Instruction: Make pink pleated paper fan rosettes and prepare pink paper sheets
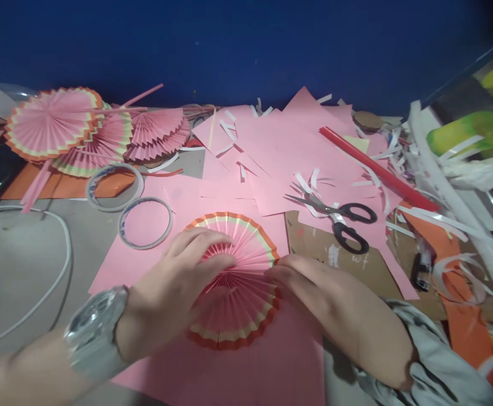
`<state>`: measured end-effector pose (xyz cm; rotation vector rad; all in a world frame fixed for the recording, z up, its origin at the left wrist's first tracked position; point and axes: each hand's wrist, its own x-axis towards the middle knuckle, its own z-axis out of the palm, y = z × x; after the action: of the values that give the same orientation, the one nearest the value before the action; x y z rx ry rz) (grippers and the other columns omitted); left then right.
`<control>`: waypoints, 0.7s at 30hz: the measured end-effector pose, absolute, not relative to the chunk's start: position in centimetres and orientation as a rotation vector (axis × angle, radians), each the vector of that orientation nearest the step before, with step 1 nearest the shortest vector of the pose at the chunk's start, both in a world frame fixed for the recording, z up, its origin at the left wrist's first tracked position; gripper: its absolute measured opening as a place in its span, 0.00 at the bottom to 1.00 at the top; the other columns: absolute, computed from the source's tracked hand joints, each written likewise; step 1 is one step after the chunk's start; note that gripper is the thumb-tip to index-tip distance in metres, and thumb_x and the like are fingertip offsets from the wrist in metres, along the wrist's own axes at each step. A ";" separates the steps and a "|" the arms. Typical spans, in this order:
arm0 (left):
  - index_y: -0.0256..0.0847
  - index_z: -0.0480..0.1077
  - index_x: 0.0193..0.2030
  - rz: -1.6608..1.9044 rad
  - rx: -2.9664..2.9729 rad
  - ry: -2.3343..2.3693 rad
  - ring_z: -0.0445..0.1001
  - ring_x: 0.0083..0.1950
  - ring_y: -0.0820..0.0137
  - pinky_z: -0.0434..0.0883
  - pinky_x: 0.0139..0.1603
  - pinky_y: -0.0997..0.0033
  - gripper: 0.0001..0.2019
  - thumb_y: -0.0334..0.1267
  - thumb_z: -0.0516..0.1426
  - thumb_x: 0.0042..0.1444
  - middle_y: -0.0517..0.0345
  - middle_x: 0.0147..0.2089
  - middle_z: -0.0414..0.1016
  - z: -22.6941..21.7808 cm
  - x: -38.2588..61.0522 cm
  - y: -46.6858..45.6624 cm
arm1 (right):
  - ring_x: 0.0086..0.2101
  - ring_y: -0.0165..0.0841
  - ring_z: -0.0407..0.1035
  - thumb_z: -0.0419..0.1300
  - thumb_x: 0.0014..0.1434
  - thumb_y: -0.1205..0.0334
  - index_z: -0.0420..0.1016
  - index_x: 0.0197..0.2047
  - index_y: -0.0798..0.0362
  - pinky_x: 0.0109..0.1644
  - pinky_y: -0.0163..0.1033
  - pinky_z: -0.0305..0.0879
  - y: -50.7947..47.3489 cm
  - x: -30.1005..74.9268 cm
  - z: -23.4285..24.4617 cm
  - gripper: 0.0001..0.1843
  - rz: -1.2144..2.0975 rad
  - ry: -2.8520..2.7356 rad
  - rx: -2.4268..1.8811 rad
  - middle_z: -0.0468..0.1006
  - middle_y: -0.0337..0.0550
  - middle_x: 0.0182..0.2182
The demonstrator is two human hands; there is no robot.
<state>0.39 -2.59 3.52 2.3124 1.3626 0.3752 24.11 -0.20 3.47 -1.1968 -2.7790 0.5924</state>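
Note:
A round pleated paper fan (pixel 246 321), pink with cream and orange bands at its rim, lies opened into a full circle on a pink paper sheet (pixel 289 372). My left hand (pixel 191 270), with a watch at the wrist, reaches over the fan's left half. Its thumb and fingers are apart near the pleated centre; whether they press on the pleats I cannot tell. At the fan's right edge, my right hand (pixel 314 287) has its fingertips closed together on the rim. Black-handled scissors (pixel 329 210) lie with blades parted beyond my right hand.
Two tape rolls (pixel 170 217) lie left of the fan. Finished pleated fans (pixel 49 124) are stacked at the back left. Pink sheets (pixel 272 141), white strips and a red strip (pixel 377 169) cover the back. Cardboard (pixel 309 237) and an orange strip (pixel 462 316) lie right; a white cable (pixel 62 270) curves left.

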 end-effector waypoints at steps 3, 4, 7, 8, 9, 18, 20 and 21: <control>0.45 0.68 0.46 0.417 2.268 1.248 0.60 0.57 0.66 0.60 0.58 0.62 0.09 0.35 0.53 0.58 0.57 0.54 0.64 2.9 0.6 -1.6 | 0.32 0.31 0.67 0.43 0.61 0.74 0.70 0.39 0.53 0.35 0.35 0.62 -0.2 24.3 3.3 0.16 0.614 -2.817 -1.181 0.73 0.42 0.32; 0.45 0.68 0.45 0.432 2.256 1.237 0.60 0.56 0.66 0.60 0.58 0.62 0.08 0.35 0.53 0.58 0.57 0.54 0.65 2.8 0.7 -1.4 | 0.32 0.30 0.67 0.44 0.60 0.74 0.70 0.39 0.53 0.35 0.35 0.62 -0.2 24.3 3.3 0.16 0.636 -2.820 -1.196 0.72 0.42 0.32; 0.44 0.69 0.44 0.451 2.235 1.250 0.61 0.55 0.66 0.59 0.57 0.62 0.08 0.35 0.54 0.58 0.57 0.53 0.65 2.6 0.6 -1.4 | 0.32 0.30 0.66 0.45 0.60 0.74 0.70 0.37 0.52 0.35 0.34 0.61 -0.1 24.4 3.2 0.15 0.679 -2.807 -1.230 0.72 0.41 0.32; 0.44 0.69 0.43 0.454 2.231 1.254 0.61 0.55 0.67 0.59 0.57 0.62 0.07 0.35 0.54 0.58 0.57 0.52 0.65 2.6 0.6 -1.4 | 0.31 0.30 0.66 0.45 0.59 0.74 0.70 0.35 0.52 0.35 0.34 0.61 -0.1 24.3 3.3 0.15 0.682 -2.803 -1.239 0.72 0.41 0.32; 0.44 0.69 0.43 0.452 2.226 1.257 0.61 0.54 0.67 0.59 0.57 0.62 0.07 0.35 0.53 0.58 0.57 0.52 0.66 2.6 0.6 -1.4 | 0.31 0.30 0.66 0.45 0.59 0.74 0.70 0.35 0.52 0.34 0.34 0.60 -0.1 24.3 3.3 0.14 0.685 -2.803 -1.247 0.72 0.41 0.31; 0.45 0.71 0.40 0.454 2.255 1.265 0.60 0.54 0.68 0.58 0.57 0.64 0.07 0.32 0.55 0.56 0.60 0.52 0.66 3.1 1.1 -1.2 | 0.32 0.34 0.67 0.46 0.59 0.73 0.70 0.39 0.53 0.34 0.38 0.60 -0.3 24.5 3.0 0.13 0.643 -2.833 -1.184 0.72 0.43 0.34; 0.44 0.71 0.41 0.470 2.306 1.252 0.60 0.55 0.68 0.58 0.57 0.65 0.07 0.32 0.54 0.57 0.60 0.52 0.66 3.4 1.0 -1.2 | 0.32 0.34 0.66 0.45 0.60 0.72 0.69 0.37 0.52 0.34 0.38 0.60 -0.2 24.4 3.0 0.13 0.703 -2.791 -1.210 0.71 0.42 0.33; 0.43 0.71 0.41 0.473 2.344 1.240 0.60 0.55 0.68 0.57 0.57 0.65 0.07 0.32 0.53 0.58 0.60 0.52 0.66 3.6 1.0 -1.1 | 0.30 0.33 0.66 0.46 0.60 0.71 0.69 0.35 0.51 0.33 0.38 0.59 -0.2 24.3 3.0 0.12 0.748 -2.733 -1.246 0.71 0.41 0.31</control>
<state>0.98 -1.10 3.60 2.3444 1.2399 0.4733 24.27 -0.21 3.02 -1.2461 -2.7335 0.7482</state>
